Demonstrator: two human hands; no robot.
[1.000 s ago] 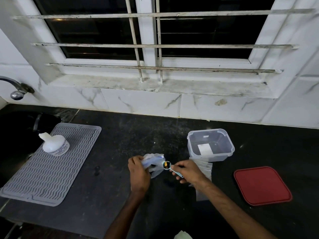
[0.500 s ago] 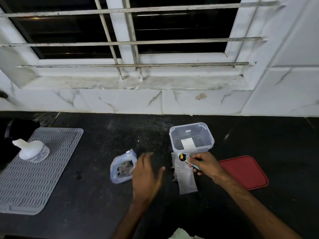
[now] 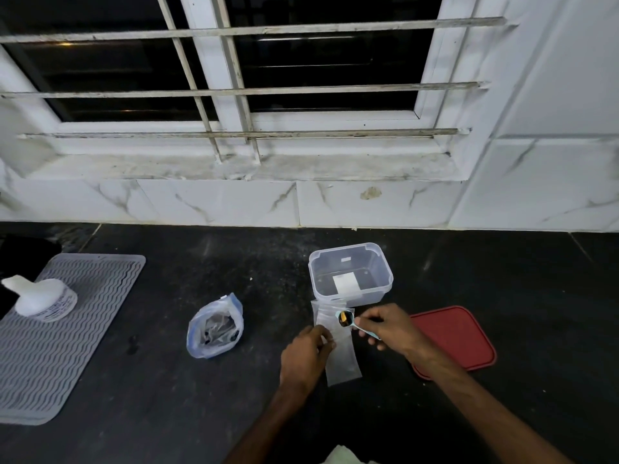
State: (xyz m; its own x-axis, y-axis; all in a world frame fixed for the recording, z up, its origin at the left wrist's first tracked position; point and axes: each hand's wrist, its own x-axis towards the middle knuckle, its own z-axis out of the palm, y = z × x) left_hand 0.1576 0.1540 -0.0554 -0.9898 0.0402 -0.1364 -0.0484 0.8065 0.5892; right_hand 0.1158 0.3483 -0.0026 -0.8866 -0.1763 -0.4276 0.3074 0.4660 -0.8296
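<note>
As the right hand pinches a small blue plastic spoon, its bowl loaded dark, above a flat clear pouch on the black stone counter, the left hand nips the pouch's 9 o'clock edge. Filling seems in hand; the limp film mouth likely needs parting before the spoon tips.

Clear plastic container, matt red plastic lid, speckled glossy black stone counter.

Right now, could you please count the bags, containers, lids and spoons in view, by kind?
Bags: 2 (blue-edged bag, clear pouch)
Containers: 1 (clear container)
Lids: 1 (red lid)
Spoons: 1 (spoon)
Total: 5
</note>
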